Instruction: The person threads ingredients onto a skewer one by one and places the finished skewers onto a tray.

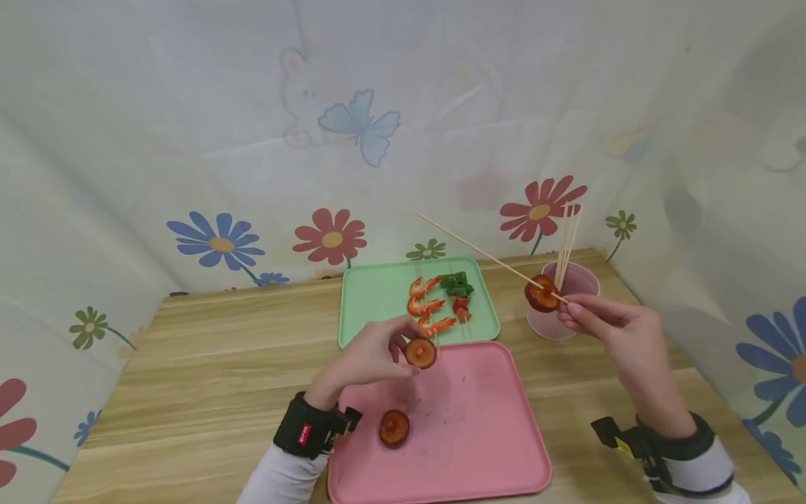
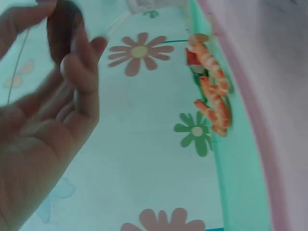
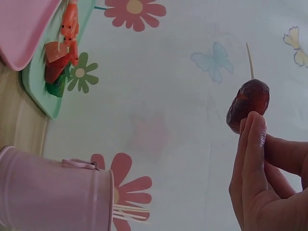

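Observation:
My left hand (image 1: 374,353) pinches a brown mushroom cap (image 1: 420,353) between thumb and fingers, its pale underside facing me, above the far edge of the pink tray (image 1: 485,448). In the left wrist view the same mushroom (image 2: 62,31) is dark and seen edge-on. To the right, my right hand (image 1: 630,339) pinches a wooden skewer (image 1: 478,250) near one end. A mushroom (image 1: 543,292) is threaded on it just beyond the fingertips, and the long bare part slants up to the left. Another mushroom (image 1: 394,428) lies on the pink tray.
Behind the pink tray, a green tray (image 1: 371,301) holds skewered shrimp (image 1: 425,306), green pepper pieces (image 1: 457,283) and reddish chunks (image 1: 462,308). A pink bucket (image 1: 554,325) with several upright skewers (image 1: 569,245) stands beneath the right hand. Flower-printed cloth (image 1: 252,175) surrounds the wooden table (image 1: 208,378).

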Available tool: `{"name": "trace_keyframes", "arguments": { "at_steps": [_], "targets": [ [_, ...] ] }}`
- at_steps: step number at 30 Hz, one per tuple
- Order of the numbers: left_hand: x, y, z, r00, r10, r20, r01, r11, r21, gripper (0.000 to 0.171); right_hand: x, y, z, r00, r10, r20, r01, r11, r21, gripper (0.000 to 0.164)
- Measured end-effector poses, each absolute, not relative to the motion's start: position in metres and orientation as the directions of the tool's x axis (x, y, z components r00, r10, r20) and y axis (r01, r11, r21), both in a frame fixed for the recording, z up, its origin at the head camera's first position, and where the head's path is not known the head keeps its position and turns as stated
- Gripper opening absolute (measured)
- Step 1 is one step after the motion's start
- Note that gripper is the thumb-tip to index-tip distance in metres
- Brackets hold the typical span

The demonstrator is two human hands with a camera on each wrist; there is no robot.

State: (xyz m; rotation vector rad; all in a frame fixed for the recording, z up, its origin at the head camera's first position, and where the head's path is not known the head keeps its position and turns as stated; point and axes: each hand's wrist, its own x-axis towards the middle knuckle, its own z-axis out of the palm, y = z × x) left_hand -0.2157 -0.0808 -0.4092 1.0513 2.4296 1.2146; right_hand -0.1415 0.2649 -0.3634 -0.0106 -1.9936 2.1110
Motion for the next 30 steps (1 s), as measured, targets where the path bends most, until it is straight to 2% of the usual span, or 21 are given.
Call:
{"name": "trace_keyframes", "arguments": {
  "at_steps": [3,7,15,19,23,30],
  "targets": [
    [-0.214,-0.082,-0.398,-0.791,0.57,0.222,0.458,0.31,0.833,0.044,-0.143,0.259,-0.359,-0.971,0.172,0.163,-0.174,-0.054,-0.983,0.019],
    [-0.216,-0.081,-0.384,-0.847,0.427,0.318,0.438,0.219,0.872,0.046,-0.146,0.252,-0.352,-0.97,0.176,0.168,-0.175,-0.026,-0.984,0.025],
    [-0.221,-0.079,-0.368,-0.909,0.242,0.339,0.382,0.159,0.911,0.048,-0.152,0.238,-0.345,-0.964,0.185,0.19,-0.174,0.096,-0.98,0.038],
    [-0.223,-0.078,-0.362,-0.923,0.134,0.362,0.376,0.1,0.921,0.045,-0.151,0.234,-0.344,-0.959,0.181,0.219,-0.198,0.126,-0.972,0.037],
    [-0.225,-0.078,-0.355,-0.909,0.051,0.414,0.417,0.047,0.908,0.044,-0.148,0.231,-0.343,-0.948,0.193,0.254,-0.222,0.174,-0.959,0.035],
    [-0.224,-0.084,-0.34,-0.889,0.007,0.458,0.457,-0.047,0.888,0.045,-0.145,0.23,-0.341,-0.938,0.188,0.291,-0.243,0.24,-0.94,0.033]
  ]
}}
